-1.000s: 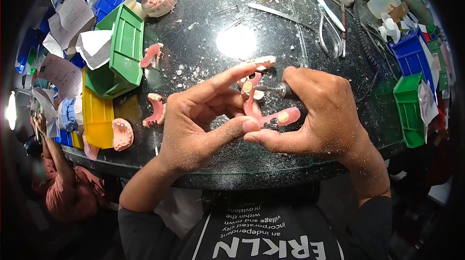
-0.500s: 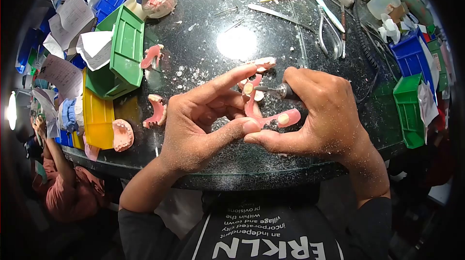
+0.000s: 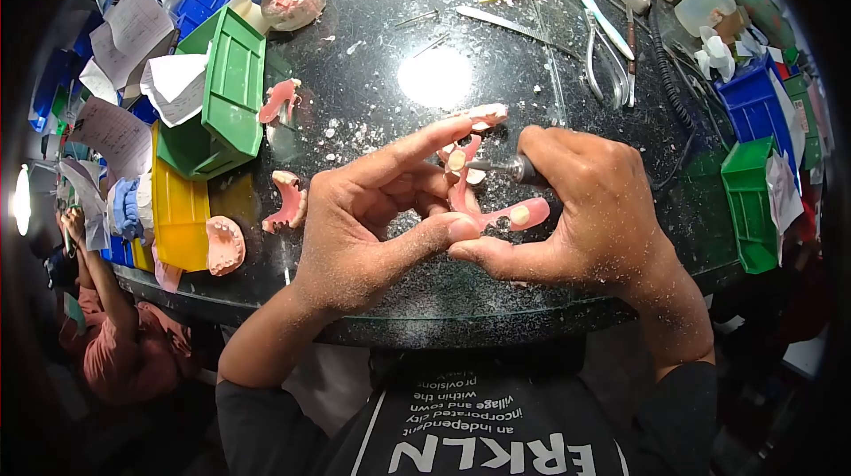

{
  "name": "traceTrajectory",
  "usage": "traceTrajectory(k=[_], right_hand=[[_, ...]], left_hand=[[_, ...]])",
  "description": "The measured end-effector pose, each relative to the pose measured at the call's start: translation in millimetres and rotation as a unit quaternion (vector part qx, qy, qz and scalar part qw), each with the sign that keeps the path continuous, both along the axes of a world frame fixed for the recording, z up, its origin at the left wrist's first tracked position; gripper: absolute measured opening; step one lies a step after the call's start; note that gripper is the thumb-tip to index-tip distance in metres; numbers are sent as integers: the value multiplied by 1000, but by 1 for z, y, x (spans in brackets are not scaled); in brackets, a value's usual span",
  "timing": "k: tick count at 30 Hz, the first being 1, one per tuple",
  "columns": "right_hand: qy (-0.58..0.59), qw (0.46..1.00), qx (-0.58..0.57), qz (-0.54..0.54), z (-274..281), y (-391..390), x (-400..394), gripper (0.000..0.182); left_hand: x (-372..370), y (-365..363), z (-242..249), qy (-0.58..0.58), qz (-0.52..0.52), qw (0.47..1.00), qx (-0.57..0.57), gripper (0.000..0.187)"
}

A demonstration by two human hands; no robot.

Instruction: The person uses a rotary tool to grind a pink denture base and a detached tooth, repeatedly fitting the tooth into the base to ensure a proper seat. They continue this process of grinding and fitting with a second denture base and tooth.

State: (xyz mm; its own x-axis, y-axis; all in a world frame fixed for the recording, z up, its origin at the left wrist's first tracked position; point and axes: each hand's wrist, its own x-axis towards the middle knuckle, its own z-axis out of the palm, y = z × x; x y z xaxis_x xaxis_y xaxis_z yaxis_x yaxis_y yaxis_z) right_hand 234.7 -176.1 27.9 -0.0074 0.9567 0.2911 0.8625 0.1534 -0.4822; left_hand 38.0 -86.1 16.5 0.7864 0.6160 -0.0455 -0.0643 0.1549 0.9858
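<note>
Between the thumb and fingers of my left hand (image 3: 363, 228) is a pink partial denture (image 3: 538, 209) with pale, tooth-coloured patches. My right hand (image 3: 594, 201) grips a rotary handpiece (image 3: 528, 169). Its metal bit reaches the pale patch on the denture's upper part, seemingly in contact. The right thumb is stretched out by the denture's lower arm. Pale dust coats both hands. Just beyond my left fingertips is a pinkish dental piece (image 3: 489, 114), partly hidden. Left of my left hand lie another pink denture (image 3: 289, 203) and a pink dental cast (image 3: 225, 245).
Green (image 3: 238, 90) and yellow bins (image 3: 180, 210) with papers stand at the left; a green bin (image 3: 749, 206) stands right. Pliers (image 3: 612, 68), a toothbrush (image 3: 589, 2) and a coiled cord (image 3: 671, 90) lie back right. White debris litters the dark table (image 3: 372, 86). Another person (image 3: 124, 343) sits left.
Both hands keep almost the same pose, the bit still at the denture's upper patch. The whole view has shifted very slightly.
</note>
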Motion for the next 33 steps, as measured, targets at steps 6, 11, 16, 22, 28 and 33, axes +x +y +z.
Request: traceTrajectory(k=[6, 11, 16, 22, 28, 33], right_hand=[[-8, 1000, -11, 3, 1, 0, 1, 59], [-13, 1000, -27, -1, 3, 0, 2, 56], [21, 1000, -11, 12, -8, 3, 8, 54], [17, 998, -40, -37, -2, -1, 10, 58], [15, 1000, -6, -7, -5, 2, 11, 61], [-21, 1000, 0, -10, 6, 7, -1, 67]], left_hand=[[-2, 2, -3, 14, -4, 1000, 24, 71], [2, 1, -1, 15, -13, 999, 38, 68], [8, 6, -23, -79, -14, 995, 57, 59], [11, 4, -25, -167, 20, 983, -70, 63], [11, 5, -27, -173, 13, 984, -48, 62], [4, 6, -14, -64, -8, 998, 16, 61]])
